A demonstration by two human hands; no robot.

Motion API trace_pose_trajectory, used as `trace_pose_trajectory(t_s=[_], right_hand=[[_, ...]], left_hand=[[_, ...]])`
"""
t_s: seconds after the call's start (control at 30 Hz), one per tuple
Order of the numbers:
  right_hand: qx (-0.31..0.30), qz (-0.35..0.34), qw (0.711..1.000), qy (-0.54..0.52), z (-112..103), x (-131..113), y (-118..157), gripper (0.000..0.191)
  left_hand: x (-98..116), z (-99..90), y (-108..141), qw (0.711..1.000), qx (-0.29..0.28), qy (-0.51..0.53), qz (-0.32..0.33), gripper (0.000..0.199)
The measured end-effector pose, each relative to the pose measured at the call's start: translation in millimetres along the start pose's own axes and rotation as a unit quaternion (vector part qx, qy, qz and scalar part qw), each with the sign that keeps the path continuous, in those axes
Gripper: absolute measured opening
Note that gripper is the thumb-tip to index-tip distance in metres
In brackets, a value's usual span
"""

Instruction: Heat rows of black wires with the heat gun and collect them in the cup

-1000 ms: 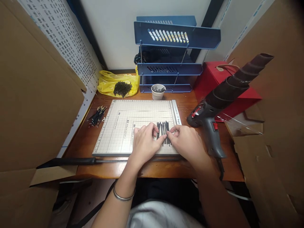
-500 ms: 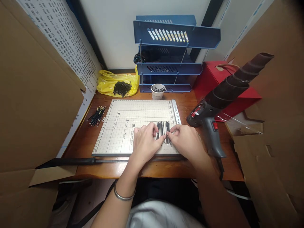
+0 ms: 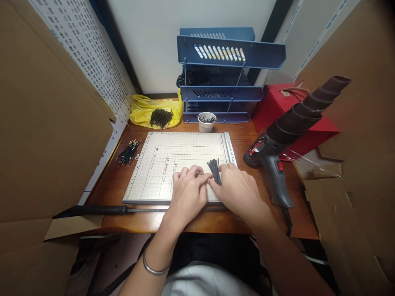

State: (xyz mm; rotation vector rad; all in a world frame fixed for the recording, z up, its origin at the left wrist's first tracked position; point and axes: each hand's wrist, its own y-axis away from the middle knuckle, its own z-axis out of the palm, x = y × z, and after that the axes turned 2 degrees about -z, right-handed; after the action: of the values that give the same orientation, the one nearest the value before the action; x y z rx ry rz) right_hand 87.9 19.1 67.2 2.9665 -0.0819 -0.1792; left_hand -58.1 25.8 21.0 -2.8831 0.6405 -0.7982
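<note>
Pinching slim black wire-like strands, our right hand needs light, even pressure; our left hand curls, its grip unclear!

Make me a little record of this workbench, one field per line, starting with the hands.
Left hand: fingertips close beside the black bundle
Right hand: fingers at the bundle's right side
Grip: unclear
Bundle: fanned at its far end
Surface: gridded board
Left of board: loose black pieces
Behind board: yellow bag, cup of black pieces
Right: heat gun, red box
</note>
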Motion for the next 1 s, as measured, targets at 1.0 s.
trace_pose_trajectory(t_s=[1.0], right_hand=[[-0.035, -0.074, 0.954, -0.288, -21, 41, -35, 0.028]], left_hand=[[18, 0.9, -3, 0.992, 0.027, 0.101, -0.070, 0.029]])
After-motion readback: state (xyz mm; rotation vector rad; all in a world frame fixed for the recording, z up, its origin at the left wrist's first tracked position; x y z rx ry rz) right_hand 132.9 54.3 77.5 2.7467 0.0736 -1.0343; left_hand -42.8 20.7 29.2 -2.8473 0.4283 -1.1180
